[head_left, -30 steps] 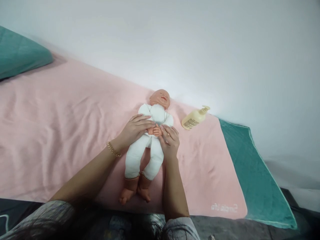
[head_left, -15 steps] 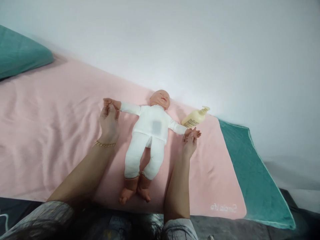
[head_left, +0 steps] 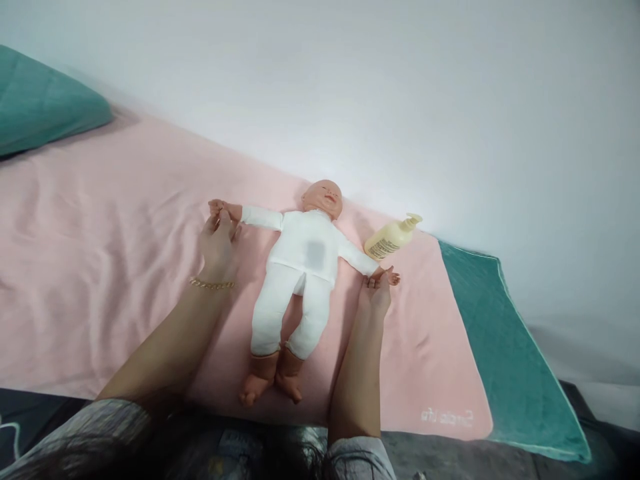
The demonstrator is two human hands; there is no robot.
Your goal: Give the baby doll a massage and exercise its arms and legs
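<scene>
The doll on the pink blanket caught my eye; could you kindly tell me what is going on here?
A person is holding the doll with both bare hands, its arms spread out to either side. The fingers of the left hand are around one arm near the wrist, and the right hand holds the other arm the same way. The doll lies on its back on the pink blanket, feet toward the person. A yellow pump bottle is beside it, near the right hand.
</scene>
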